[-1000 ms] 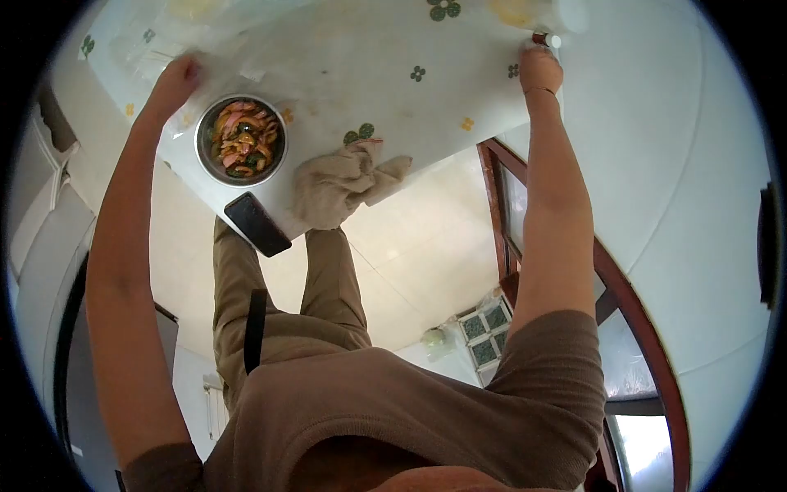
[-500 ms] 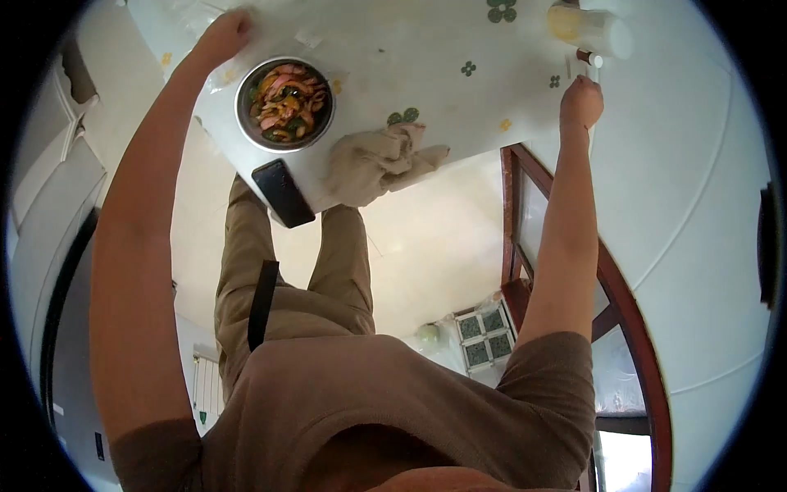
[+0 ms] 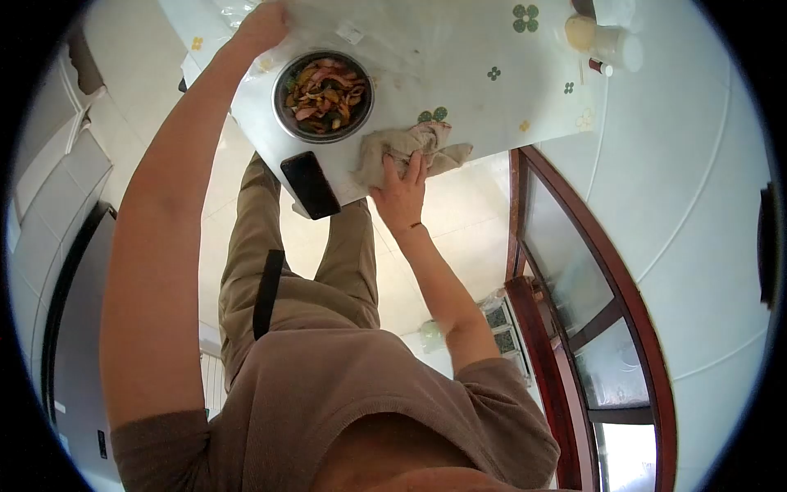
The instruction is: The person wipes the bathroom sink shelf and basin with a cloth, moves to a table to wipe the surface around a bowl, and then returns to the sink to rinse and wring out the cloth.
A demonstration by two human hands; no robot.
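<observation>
My right hand [image 3: 402,197] lies with spread fingers on the near edge of a crumpled beige cloth [image 3: 426,143] at the table's front edge. My left hand [image 3: 264,25] rests on the white flower-print tablecloth [image 3: 459,57] at the far left, just beyond a metal bowl [image 3: 283,115] of stir-fried vegetables and meat. Nothing is held in the left hand. A black phone [image 3: 310,184] lies at the table's near corner, partly over the edge, between the bowl and the cloth.
A pale jar [image 3: 584,33] and a small red-capped bottle [image 3: 600,67] stand at the table's far right. A dark wooden glazed door frame [image 3: 566,246] runs along the right. Tiled floor lies below, with a grey cabinet [image 3: 49,205] at left.
My right hand left the small bottle at the table's far right and came back to the beige cloth. The view shifted so the bowl and table sit further right. The left hand stays put.
</observation>
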